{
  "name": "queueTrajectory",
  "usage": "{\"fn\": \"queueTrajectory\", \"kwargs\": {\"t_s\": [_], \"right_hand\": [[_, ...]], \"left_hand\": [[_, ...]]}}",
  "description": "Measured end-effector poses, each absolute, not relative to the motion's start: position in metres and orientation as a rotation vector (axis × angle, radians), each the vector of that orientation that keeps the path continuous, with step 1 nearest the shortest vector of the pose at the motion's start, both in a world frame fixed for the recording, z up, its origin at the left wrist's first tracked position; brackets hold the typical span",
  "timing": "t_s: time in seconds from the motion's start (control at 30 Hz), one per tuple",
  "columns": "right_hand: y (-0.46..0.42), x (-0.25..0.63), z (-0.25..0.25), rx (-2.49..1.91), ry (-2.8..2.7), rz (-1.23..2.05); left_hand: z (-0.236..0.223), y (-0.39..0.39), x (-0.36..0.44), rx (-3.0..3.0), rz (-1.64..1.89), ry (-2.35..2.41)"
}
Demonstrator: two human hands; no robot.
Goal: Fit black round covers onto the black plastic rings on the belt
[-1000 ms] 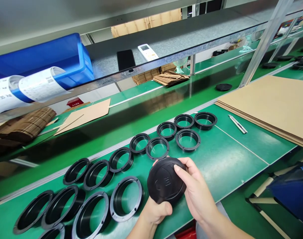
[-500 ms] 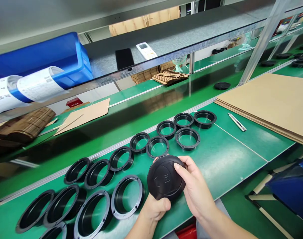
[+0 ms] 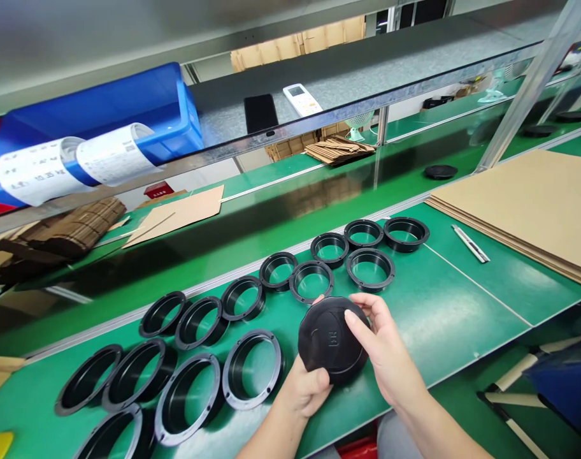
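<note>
Between my two hands is a round black cap (image 3: 333, 341) with a raised mark on its face, held tilted above the green table. My left hand (image 3: 309, 389) grips its lower left edge, thumb on the face, the other fingers hidden beneath. On the right side, my right hand (image 3: 386, 347) pinches the cap, its thumb pressing the face near the upper rim. Several black flanged rings (image 3: 252, 370) stand on the table to the left and beyond, the nearest beside my left hand. Another black ring (image 3: 371, 269) lies just past the cap.
A utility knife (image 3: 470, 243) lies right of the rings, near stacked cardboard sheets (image 3: 524, 204). Overhead, a shelf (image 3: 390, 73) carries a blue bin (image 3: 128, 108), label rolls (image 3: 37, 169), a phone (image 3: 260, 115) and a white remote (image 3: 302, 100). A black disc (image 3: 440, 172) lies beyond the table's back rail.
The view has shifted, so the table and shelf items appear further right. The cap has turned slightly in my hands, its raised mark now at a different angle. Both hands still hold it.
</note>
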State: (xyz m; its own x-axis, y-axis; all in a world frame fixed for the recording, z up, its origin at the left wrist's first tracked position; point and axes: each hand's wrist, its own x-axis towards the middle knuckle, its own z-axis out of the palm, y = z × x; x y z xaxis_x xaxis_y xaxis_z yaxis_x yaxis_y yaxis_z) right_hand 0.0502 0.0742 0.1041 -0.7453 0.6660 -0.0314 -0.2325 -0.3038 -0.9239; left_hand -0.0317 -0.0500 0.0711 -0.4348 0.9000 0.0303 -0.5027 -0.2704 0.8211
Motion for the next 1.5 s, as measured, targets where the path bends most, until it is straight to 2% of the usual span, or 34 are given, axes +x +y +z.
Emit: {"fn": "queueTrajectory", "kwargs": {"t_s": [0.17,0.33,0.53,0.73,0.93,1.13,1.33,1.5], "right_hand": [[0.085,0.040,0.102,-0.500,-1.837,1.503],[0.094,0.041,0.104,-0.492,-1.883,1.368],[0.089,0.033,0.107,-0.398,-2.193,0.918],[0.120,0.033,0.091,-0.643,-2.061,0.955],[0.133,0.057,0.069,-0.679,-1.918,1.427],[0.119,0.061,0.067,-0.650,-1.755,1.697],[0.102,0.062,0.090,-0.578,-1.700,1.631],[0.090,0.068,0.090,-0.348,-1.835,1.190]], "left_hand": [[0.073,-0.048,-0.027,0.613,1.849,0.993],[0.083,-0.045,-0.026,0.580,1.829,0.920],[0.082,-0.044,-0.021,0.608,1.878,0.957],[0.074,-0.047,-0.030,0.571,1.832,0.885],[0.081,-0.049,-0.035,0.597,1.857,0.842],[0.081,-0.049,-0.037,0.607,1.882,0.862],[0.078,-0.049,-0.038,0.634,1.893,0.890],[0.079,-0.049,-0.038,0.603,1.947,0.874]]}}
